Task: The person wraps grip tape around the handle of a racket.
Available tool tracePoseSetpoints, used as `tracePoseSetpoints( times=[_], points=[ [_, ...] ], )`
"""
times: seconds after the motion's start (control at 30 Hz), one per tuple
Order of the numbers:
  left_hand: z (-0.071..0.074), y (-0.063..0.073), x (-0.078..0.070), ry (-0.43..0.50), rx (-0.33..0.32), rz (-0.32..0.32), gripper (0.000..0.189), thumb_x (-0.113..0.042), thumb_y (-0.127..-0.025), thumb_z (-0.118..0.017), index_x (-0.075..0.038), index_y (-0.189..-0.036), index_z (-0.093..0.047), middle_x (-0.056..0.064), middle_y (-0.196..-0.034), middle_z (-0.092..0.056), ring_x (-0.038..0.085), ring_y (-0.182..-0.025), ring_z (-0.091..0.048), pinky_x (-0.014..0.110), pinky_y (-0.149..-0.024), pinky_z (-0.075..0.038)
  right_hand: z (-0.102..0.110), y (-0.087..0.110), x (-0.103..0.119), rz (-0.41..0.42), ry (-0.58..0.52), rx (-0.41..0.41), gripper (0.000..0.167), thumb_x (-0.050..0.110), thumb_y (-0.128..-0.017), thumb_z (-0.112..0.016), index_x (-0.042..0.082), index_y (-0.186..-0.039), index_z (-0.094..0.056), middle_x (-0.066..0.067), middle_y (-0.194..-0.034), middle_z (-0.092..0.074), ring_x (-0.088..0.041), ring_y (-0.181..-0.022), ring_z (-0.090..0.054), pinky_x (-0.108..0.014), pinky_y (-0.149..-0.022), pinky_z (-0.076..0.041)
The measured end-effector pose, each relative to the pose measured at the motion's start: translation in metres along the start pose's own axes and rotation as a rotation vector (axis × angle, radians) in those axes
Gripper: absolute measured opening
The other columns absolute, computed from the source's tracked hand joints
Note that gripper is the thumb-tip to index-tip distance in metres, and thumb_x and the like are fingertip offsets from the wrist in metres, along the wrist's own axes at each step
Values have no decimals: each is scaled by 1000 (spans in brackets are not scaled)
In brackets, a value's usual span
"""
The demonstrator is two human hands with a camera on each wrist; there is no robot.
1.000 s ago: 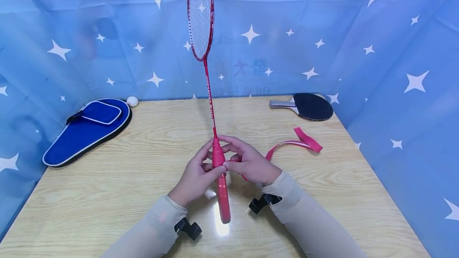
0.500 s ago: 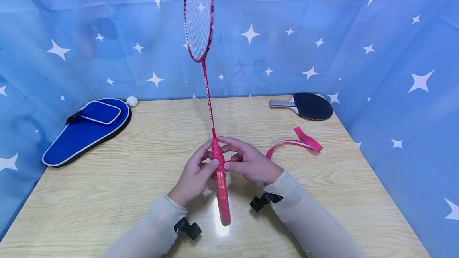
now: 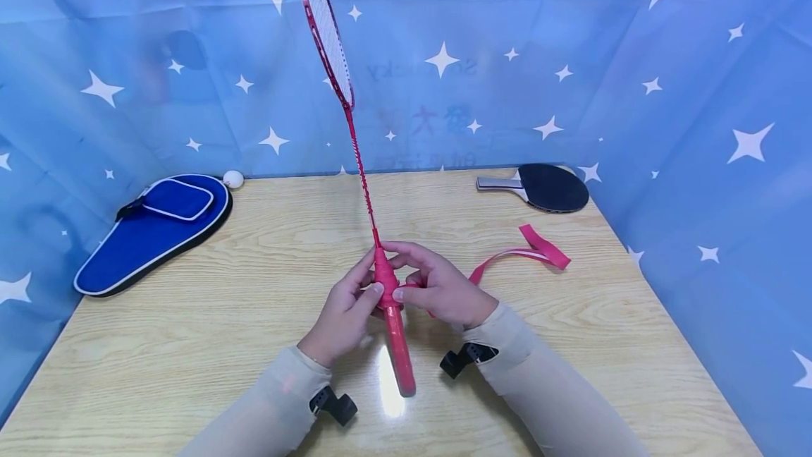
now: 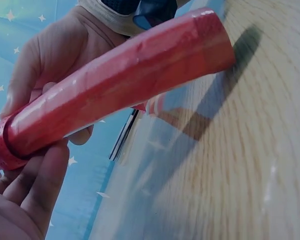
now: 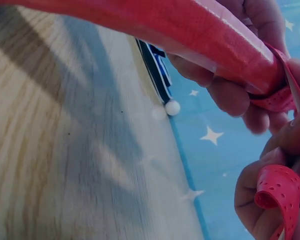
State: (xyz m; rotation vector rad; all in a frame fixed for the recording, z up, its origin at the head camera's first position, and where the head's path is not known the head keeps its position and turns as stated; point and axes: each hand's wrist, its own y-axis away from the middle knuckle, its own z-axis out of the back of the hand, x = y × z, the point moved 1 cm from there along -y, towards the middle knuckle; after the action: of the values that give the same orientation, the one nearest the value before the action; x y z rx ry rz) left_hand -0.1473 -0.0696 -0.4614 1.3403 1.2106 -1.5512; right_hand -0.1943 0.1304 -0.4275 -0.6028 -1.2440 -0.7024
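A red badminton racket (image 3: 361, 168) leans up and to the left, its head partly beyond the top of the head view. My left hand (image 3: 342, 309) grips its handle (image 3: 398, 351) near the upper end, thumb in front and fingers behind. Pink perforated grip tape (image 5: 280, 187) is wound round the top of the handle; the lower handle is smooth and shiny. Beside it, my right hand (image 3: 444, 291) pinches the tape close to the handle. The loose tape tail (image 3: 539, 252) runs out to the right over the table. In the left wrist view the handle's butt (image 4: 215, 45) faces the camera.
On the wooden table (image 3: 190, 358), a blue paddle case (image 3: 152, 238) lies at the left with a white ball (image 3: 233, 179) by its tip. A black table tennis paddle (image 3: 552, 189) lies at the back right. A blue starry cloth (image 3: 507, 20) hangs behind.
The racket has turned about its long axis, and its head has swung left while the butt moved slightly right. My left thumb has shifted back onto the tape. The right hand barely moved.
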Motion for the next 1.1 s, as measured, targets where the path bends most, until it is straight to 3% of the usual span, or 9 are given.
tracePoseSetpoints(
  times=[0.13,0.27,0.5,0.77,1.1],
  points=[
    [-2,1,-1,-68,-64,2,67,0,-106,-51,-17,-168,-30,22,-108,-69,19,-83,-74,37,-74,-66,-2,0,-1,7,-6,-19,72,5,-95,-76,30,-157,-49,-8,-133,-63,-20,-58,-47,-22,-51,-40],
    [-3,1,-3,-82,-120,10,72,2,-101,-60,-16,-166,-35,21,-104,-66,18,-81,-73,35,-74,-66,-4,0,-3,-4,-2,-51,70,6,-94,-78,30,-155,-52,-7,-133,-63,-29,-63,-52,-23,-52,-42],
    [-2,-1,-3,-86,-114,-10,76,2,-97,-68,-10,-165,-35,19,-103,-66,15,-83,-71,28,-79,-65,-2,0,-3,1,29,-46,70,7,-94,-78,30,-155,-52,-6,-134,-63,-49,-82,-66,-28,-68,-55],
    [-1,0,-1,-74,-101,-87,70,7,-99,-58,-7,-164,-37,19,-98,-65,14,-80,-66,28,-77,-64,6,1,-2,-19,37,33,70,11,-96,-77,33,-157,-50,-4,-136,-65,-25,-62,-50,-26,-50,-43],
    [0,1,-4,-77,-85,-55,68,7,-100,-51,-9,-165,-36,21,-97,-64,17,-83,-66,30,-79,-64,4,0,-3,9,10,29,70,7,-95,-76,30,-156,-50,-5,-131,-71,-25,-63,-50,-25,-51,-42]
  ],
)
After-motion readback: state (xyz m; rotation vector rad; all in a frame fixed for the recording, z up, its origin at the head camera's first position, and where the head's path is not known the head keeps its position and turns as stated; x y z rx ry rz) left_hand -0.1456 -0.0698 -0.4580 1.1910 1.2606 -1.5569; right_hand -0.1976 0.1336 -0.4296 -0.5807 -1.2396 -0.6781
